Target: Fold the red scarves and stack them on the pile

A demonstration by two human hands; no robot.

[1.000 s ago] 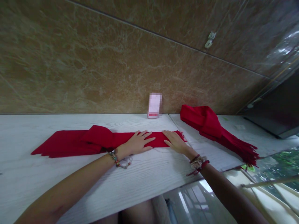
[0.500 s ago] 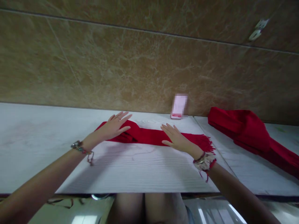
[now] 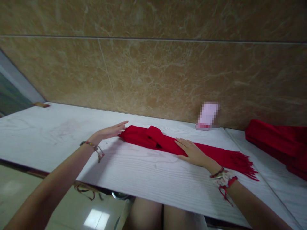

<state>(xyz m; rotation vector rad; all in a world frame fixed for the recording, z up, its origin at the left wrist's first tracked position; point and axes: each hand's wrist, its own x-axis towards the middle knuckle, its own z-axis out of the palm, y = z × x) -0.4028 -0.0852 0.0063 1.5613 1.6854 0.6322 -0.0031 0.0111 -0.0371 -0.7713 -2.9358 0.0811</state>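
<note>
A red scarf (image 3: 168, 143) lies lengthwise across the white table, with a fold near its left part and a fringe spread at its right end. My right hand (image 3: 190, 152) rests flat on the scarf right of the fold, fingers stretched out. At the scarf's left end is my left hand (image 3: 114, 130), its fingers extended beside the edge; whether they touch the cloth I cannot tell. Bracelets circle both wrists.
Another red cloth (image 3: 275, 140) lies bunched on the table at the right. A pink-white object (image 3: 207, 115), blurred out, leans near the marbled wall (image 3: 153, 70). The white table (image 3: 134, 179) has a seam at right and its front edge above my knees.
My left hand has moved off the scarf's top to its left end. My right hand stays on the cloth. The view has turned leftward.
</note>
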